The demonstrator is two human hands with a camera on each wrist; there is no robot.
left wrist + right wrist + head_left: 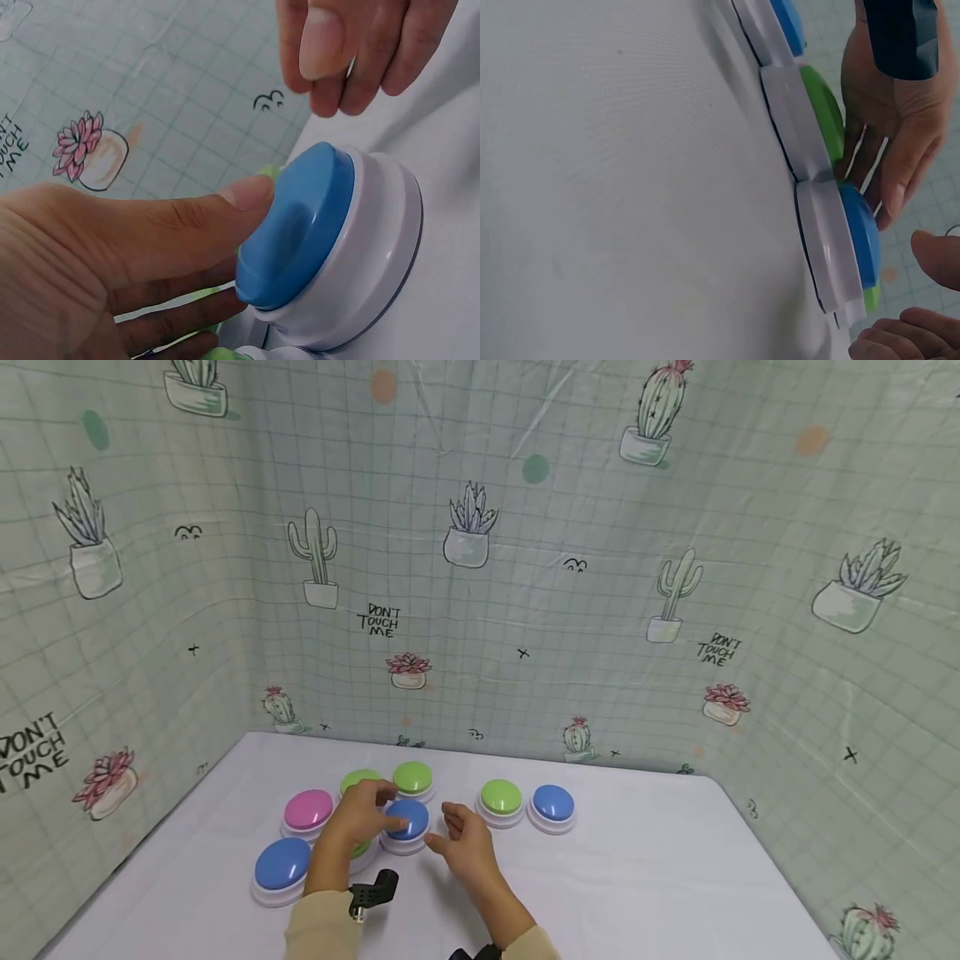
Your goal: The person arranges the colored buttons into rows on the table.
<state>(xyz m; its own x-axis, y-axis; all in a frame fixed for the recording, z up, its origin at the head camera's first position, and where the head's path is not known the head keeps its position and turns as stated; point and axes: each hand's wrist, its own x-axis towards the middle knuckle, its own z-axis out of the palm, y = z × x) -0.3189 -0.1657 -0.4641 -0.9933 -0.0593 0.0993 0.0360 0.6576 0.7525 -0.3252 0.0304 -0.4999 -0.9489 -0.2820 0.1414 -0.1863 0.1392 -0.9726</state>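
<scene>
A blue push button on a round white base stands on the white table. My left hand is over its left side, with the thumb at the blue dome and the other fingers loosely extended beside it. Whether the thumb presses or only hovers is unclear. To the right of this button, my right hand hangs in the air with relaxed fingers and holds nothing. Two green buttons, one behind and one below my left hand, are partly covered by it. Another green button sits just behind the blue one.
A pink button and a larger-looking blue button stand at the left. Farther right, a green button and a blue button sit side by side. A cactus-print cloth encloses the table's back and sides.
</scene>
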